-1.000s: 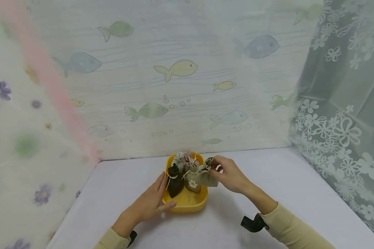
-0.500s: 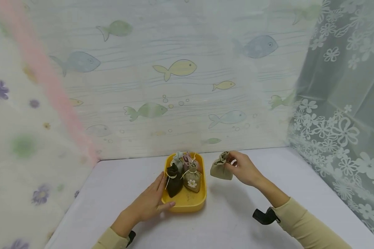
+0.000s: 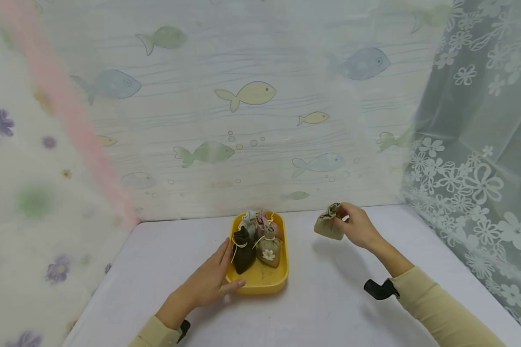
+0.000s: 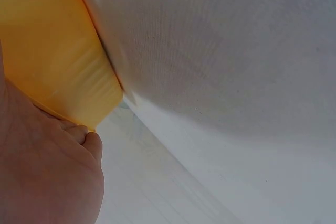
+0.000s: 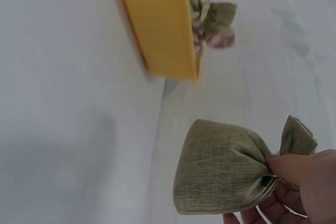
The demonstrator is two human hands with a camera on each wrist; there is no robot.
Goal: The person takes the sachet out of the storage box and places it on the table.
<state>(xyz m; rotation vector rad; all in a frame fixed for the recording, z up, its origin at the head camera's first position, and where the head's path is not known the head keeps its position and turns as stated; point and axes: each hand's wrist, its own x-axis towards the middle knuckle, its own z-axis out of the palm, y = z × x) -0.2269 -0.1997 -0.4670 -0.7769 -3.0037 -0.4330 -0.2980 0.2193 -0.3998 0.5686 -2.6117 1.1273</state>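
Observation:
My right hand (image 3: pixel 357 226) pinches a khaki cloth drawstring pouch (image 3: pixel 329 224) by its gathered neck, in the air to the right of a yellow tray (image 3: pixel 260 290). In the right wrist view the pouch (image 5: pixel 223 169) hangs plump from thumb and fingers. My left hand (image 3: pixel 206 282) rests along the left side of the tray with its fingers straight and its thumb over the near left rim. Inside the tray lie a dark pouch (image 3: pixel 244 258), a tan pouch (image 3: pixel 268 250) with a white flower, a pale blue-grey pouch (image 3: pixel 248 222) and a mauve pouch (image 3: pixel 262 221).
The tray stands on a white-covered table (image 3: pixel 304 313). A fish-patterned curtain (image 3: pixel 260 130) hangs along the far edge. Flowered sheeting (image 3: pixel 460 193) closes the right side, and another flowered sheet (image 3: pixel 47 217) the left.
My right hand has carried the khaki pouch from above the tray's right rim out to the right and slightly away from me. The left hand and the tray have stayed in place.

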